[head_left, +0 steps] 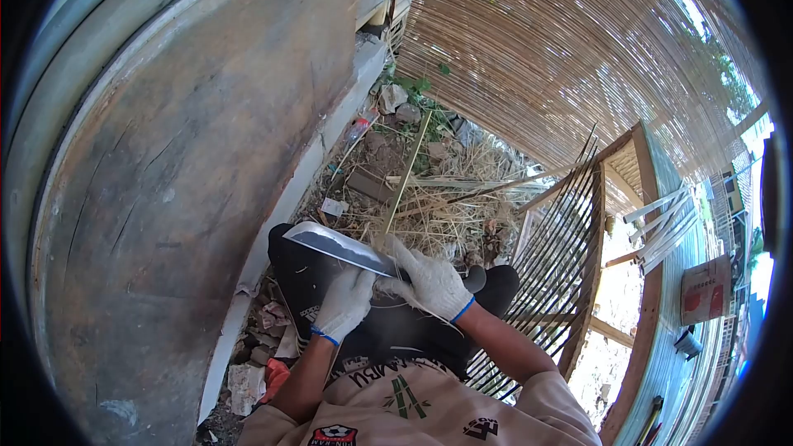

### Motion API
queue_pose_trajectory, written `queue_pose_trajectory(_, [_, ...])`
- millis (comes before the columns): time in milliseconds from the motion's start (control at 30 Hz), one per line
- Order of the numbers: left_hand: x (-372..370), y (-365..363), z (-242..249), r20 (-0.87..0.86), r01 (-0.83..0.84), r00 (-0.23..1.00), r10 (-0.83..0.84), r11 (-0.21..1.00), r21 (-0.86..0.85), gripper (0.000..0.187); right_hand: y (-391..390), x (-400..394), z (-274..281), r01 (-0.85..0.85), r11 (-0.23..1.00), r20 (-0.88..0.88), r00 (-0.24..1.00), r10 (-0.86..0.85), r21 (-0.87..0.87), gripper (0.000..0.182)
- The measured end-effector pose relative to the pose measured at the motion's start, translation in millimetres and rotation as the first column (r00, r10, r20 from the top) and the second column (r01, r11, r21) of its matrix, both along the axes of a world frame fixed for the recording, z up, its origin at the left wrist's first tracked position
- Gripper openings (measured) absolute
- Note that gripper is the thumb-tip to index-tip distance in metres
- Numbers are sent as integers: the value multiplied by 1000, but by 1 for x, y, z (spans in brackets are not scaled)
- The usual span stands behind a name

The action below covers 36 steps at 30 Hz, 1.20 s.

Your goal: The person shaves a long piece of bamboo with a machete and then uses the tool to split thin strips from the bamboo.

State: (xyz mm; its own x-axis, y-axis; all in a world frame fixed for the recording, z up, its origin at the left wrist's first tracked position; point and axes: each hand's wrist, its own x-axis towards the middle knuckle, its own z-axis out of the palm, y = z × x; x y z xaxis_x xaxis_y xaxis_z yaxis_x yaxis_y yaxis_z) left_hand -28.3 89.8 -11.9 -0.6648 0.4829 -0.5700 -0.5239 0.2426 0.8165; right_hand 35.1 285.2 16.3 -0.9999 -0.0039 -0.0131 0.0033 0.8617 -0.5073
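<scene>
A wide-bladed knife (334, 246) lies crosswise above my lap, its pale blade pointing left. My right hand (434, 282), in a white glove, is closed around the handle side, and a dark rounded end shows past the palm. A long, thin bamboo strip (405, 173) runs from the ground ahead to the blade near the right thumb. Just below the blade, my gloved left hand (345, 304) is closed, in line with the strip. The blade hides where the strip meets the left fingers. Loose fibres hang around the right glove.
A large worn board (190, 173) stands close on the left. Dry shavings (462, 190), bricks and stones cover the ground ahead. On the right are a slatted bamboo frame (553, 264) and a bench (661, 306) carrying a cardboard box (706, 289). A bamboo screen (545, 41) rises behind.
</scene>
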Motion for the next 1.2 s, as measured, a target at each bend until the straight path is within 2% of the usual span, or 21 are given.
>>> queue_pose_trajectory(67, [1,0,-10,-44,21,999,-22,999,-24,39,3,-2,5,-107,994,60,993,105,34,71])
queue_pose_trajectory(133, [3,-1,-16,-87,41,995,-46,998,-52,41,3,-3,4,-135,990,68,989,132,49,67])
queue_pose_trajectory(200, [6,0,-18,-429,30,902,-52,998,-57,35,5,-4,6,-159,985,75,985,154,68,64])
queue_pose_trajectory(333, [5,-3,-15,-364,38,929,-67,996,-85,39,3,-8,14,-147,979,120,984,130,142,59])
queue_pose_trajectory(400, [8,-7,3,-201,69,976,-81,995,-68,35,11,-14,10,-143,974,150,982,117,176,57])
queue_pose_trajectory(467, [25,-17,-7,-193,113,974,-121,992,-54,33,40,-22,-10,117,992,-60,992,-114,46,54])
queue_pose_trajectory(500, [35,-23,-12,-187,157,969,-161,987,-36,32,57,-26,-9,209,976,-37,978,-207,59,53])
queue_pose_trajectory(567, [43,-28,-12,-160,183,968,-191,981,-64,30,78,-35,-1,199,980,-264,944,-199,-28,54])
queue_pose_trajectory(633, [47,-25,-20,-288,174,940,-184,983,-58,32,80,-21,0,177,984,-198,964,-177,-18,54])
queue_pose_trajectory(667, [43,-19,-24,-266,138,954,-137,990,-13,33,80,-10,5,156,988,-136,979,-155,-6,54])
queue_pose_trajectory(700, [36,-12,-15,-265,143,954,-138,990,-2,33,67,-3,15,89,993,-128,987,-98,-80,56])
queue_pose_trajectory(767, [18,0,9,-168,169,968,-188,978,-120,38,46,9,23,-1,1000,49,999,1,11,58])
queue_pose_trajectory(833, [14,7,10,-162,169,969,-187,979,-115,38,29,14,26,-52,998,111,993,47,44,59])
queue_pose_trajectory(867, [13,9,10,-286,155,941,-183,981,-118,38,24,14,26,-107,992,172,981,93,72,60])
queue_pose_trajectory(900, [13,9,10,-402,146,897,-182,982,-119,38,22,13,24,-100,993,171,981,88,64,60])
queue_pose_trajectory(933, [11,9,12,-401,156,896,-194,980,-125,38,22,12,23,-107,993,144,985,100,41,60])
queue_pose_trajectory(1000, [8,7,18,-271,203,930,-249,961,-186,39,23,14,16,-116,992,63,992,114,42,59])
queue_pose_trajectory(1100, [9,4,-3,-348,172,916,-197,980,-102,39,23,10,22,-124,988,73,990,117,96,59])
queue_pose_trajectory(1200, [10,2,-9,-370,162,911,-184,983,-89,38,24,8,18,-138,979,58,990,130,150,61])
